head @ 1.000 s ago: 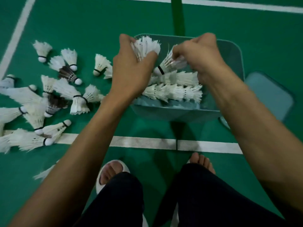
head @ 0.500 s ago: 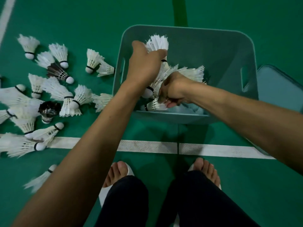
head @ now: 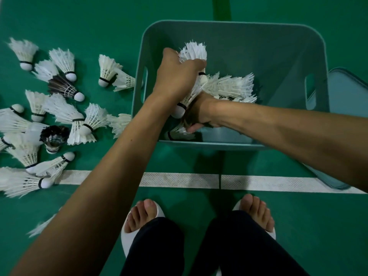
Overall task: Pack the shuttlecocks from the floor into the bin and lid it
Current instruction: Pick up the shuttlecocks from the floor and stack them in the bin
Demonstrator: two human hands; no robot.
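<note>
Left hand (head: 177, 76) is gripping a shuttlecock stack (head: 194, 51) over the bin (head: 239, 24), feathers protruding above. Right hand (head: 199, 114) (lower, inside) is clutching a single shuttlecock (head: 179, 134).

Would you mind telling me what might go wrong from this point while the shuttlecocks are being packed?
1. The left hand grips a stacked bunch over the bin; squeezing it could crush the feathers.
2. The right hand reaches low among the packed shuttlecocks with its fingers curled, so it may bend them.
3. Many loose shuttlecocks lie on the floor near the feet; one may get stepped on.
</note>
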